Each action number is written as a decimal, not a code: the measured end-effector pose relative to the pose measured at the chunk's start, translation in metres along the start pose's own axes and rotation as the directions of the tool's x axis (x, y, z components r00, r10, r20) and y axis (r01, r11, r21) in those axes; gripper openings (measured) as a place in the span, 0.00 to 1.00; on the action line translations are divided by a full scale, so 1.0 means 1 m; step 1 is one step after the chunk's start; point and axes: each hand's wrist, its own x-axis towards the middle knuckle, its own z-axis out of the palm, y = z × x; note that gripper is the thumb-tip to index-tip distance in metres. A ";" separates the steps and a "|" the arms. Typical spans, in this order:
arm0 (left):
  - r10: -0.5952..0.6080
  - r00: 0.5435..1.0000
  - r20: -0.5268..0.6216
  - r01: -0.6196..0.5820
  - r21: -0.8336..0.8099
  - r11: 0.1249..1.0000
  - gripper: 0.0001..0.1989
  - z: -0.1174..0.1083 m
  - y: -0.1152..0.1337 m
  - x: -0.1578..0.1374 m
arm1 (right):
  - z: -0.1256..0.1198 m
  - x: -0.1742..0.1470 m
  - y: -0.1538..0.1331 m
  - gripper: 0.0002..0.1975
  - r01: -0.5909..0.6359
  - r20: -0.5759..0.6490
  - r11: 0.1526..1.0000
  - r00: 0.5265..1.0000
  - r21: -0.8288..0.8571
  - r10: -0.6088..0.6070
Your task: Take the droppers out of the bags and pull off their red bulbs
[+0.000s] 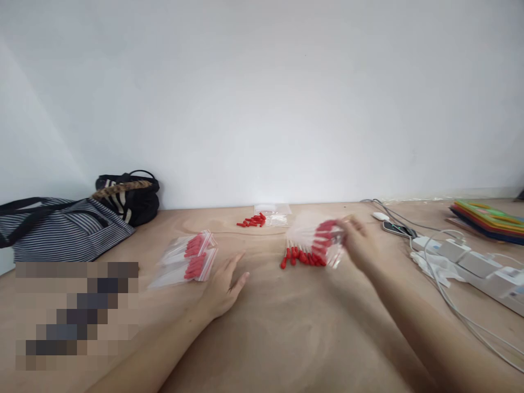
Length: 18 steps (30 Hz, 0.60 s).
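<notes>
My right hand [357, 238] grips the edge of a clear plastic bag [305, 228] with red pieces inside, slightly blurred. Under and beside this bag lies a row of red-ended pieces with thin pale stems [293, 254]. My left hand [224, 285] lies low over the table, fingers stretched out and apart, with nothing in it. Just left of it are two zip bags [174, 267] side by side, each with several red pieces inside. Farther back, a small pile of loose red pieces [252, 220] lies next to clear bags and thin white sticks [277, 219].
A striped bag [69, 229] and a black bag [141, 199] stand at the left. On the right are a white power strip [483, 267] with cables, a phone-like device [399, 229] and stacked coloured folders [491, 219]. A pixelated patch covers the lower left. The wall closes off the back.
</notes>
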 end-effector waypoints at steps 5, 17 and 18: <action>0.138 0.988 -0.073 -0.142 -0.058 0.988 0.24 -0.013 0.012 -0.002 | 0.079 -0.059 0.014 0.20 -0.433 0.523 0.839 0.823 0.330 0.219; 0.146 0.923 0.356 -0.126 -0.080 0.989 0.29 -0.019 0.026 -0.002 | 0.075 -0.076 0.032 0.10 0.057 0.605 0.998 0.793 0.031 -0.064; 0.145 0.922 0.360 -0.123 -0.085 0.989 0.29 -0.020 0.026 -0.001 | 0.068 -0.074 0.034 0.09 0.141 0.608 0.990 0.786 -0.005 -0.109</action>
